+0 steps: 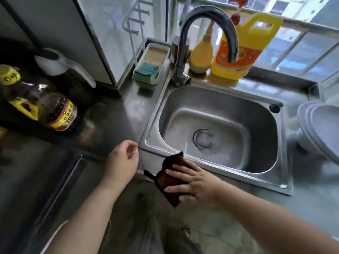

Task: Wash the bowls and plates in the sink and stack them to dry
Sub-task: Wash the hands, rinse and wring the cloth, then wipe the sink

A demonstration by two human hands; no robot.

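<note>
The steel sink (260, 110) holds no dishes, only a wet film around the drain (203, 138). White bowls and plates (319, 129) lean stacked on the counter at the right edge. My right hand (194, 182) lies flat with straight fingers on a dark red cloth (170, 173) draped over the sink's front rim. My left hand (122, 160) hovers just left of the sink corner, fingers loosely curled, holding nothing. The faucet (209, 33) arches over the basin; no water runs.
A sponge (146, 69) sits in a white tray behind the sink's left corner. A yellow detergent jug (244, 46) and bottles stand behind the faucet. A dark sauce bottle (42, 107) and a white kettle (56, 65) stand on the left counter.
</note>
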